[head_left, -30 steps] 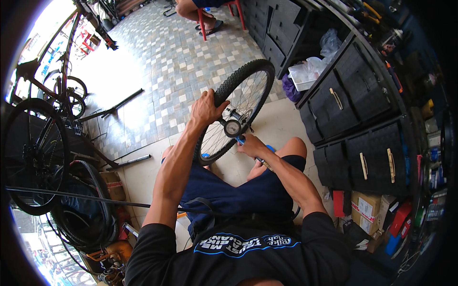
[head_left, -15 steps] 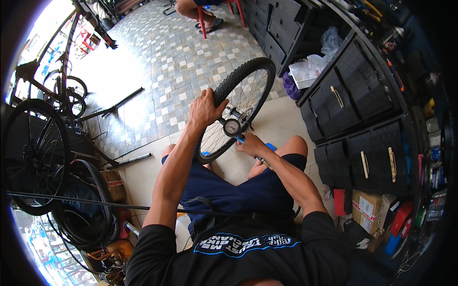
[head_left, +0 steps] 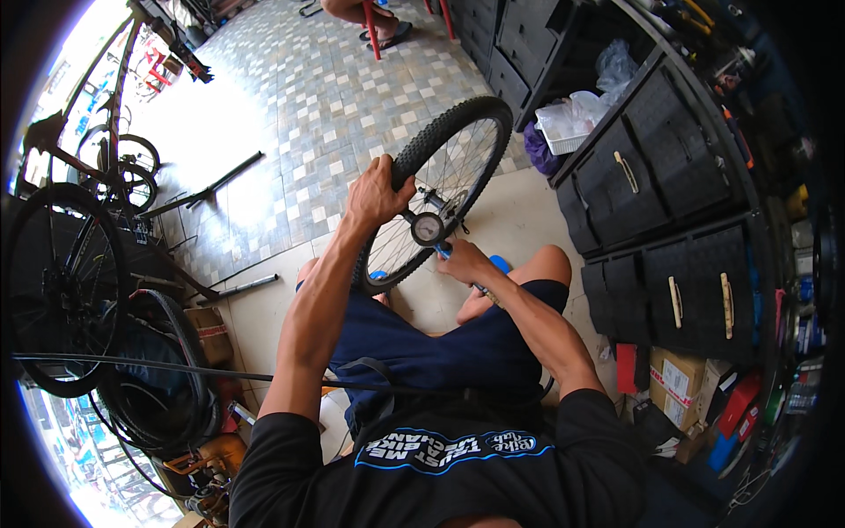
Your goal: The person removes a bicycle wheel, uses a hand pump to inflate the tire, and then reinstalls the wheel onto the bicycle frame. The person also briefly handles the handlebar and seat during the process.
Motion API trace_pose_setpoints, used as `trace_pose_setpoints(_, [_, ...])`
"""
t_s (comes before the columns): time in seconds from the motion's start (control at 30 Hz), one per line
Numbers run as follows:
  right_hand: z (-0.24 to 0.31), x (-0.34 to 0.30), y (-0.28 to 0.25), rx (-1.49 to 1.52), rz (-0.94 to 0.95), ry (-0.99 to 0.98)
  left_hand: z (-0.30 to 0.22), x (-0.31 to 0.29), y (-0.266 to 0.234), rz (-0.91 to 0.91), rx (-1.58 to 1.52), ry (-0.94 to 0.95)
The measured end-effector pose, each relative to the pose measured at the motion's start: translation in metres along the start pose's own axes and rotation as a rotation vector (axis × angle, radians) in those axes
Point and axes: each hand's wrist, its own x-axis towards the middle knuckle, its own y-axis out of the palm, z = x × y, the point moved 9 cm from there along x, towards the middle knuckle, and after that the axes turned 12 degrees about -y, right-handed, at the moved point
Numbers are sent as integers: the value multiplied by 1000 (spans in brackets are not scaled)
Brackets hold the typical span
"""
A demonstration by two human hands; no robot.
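A spoked bicycle wheel with a knobby black tire (head_left: 453, 123) stands tilted before my knees. My left hand (head_left: 380, 195) is wrapped over the tire's near left part, thumb on the inner side. A blue-handled tire inflator with a round dial gauge (head_left: 428, 229) sits in front of the spokes. Its handle is gripped by my right hand (head_left: 464, 262). The gauge end reaches toward the rim under my left hand, where the joint at the valve is hidden.
A bicycle (head_left: 88, 220) and loose tires (head_left: 167, 352) stand at the left. Black drawers (head_left: 656, 167) line the right, with a white basket (head_left: 562, 128) beside them. A black hose (head_left: 238, 374) crosses my lap. Another person's foot (head_left: 387, 35) shows at the far side.
My view has shifted slightly, and the wheel leans a little differently. Both hands keep their holds on the tire and the inflator.
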Motion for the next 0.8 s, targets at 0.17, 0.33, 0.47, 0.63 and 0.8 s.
trace_pose_setpoints(0.17, [-4,4,1,-1,8,-14,1,3,1,2,0,8])
trace_pose_setpoints(0.33, [-7,7,0,19,29,-38,1,1,1,11,24,2])
trace_pose_setpoints(0.47, [-5,4,1,8,31,-27,2,0,1,9,38,2])
trace_pose_setpoints(0.63, [-2,4,1,-10,27,-43,5,-1,-1,-16,27,-4])
trace_pose_setpoints(0.8, [-4,5,1,-18,27,-41,2,-3,-3,-28,22,-1])
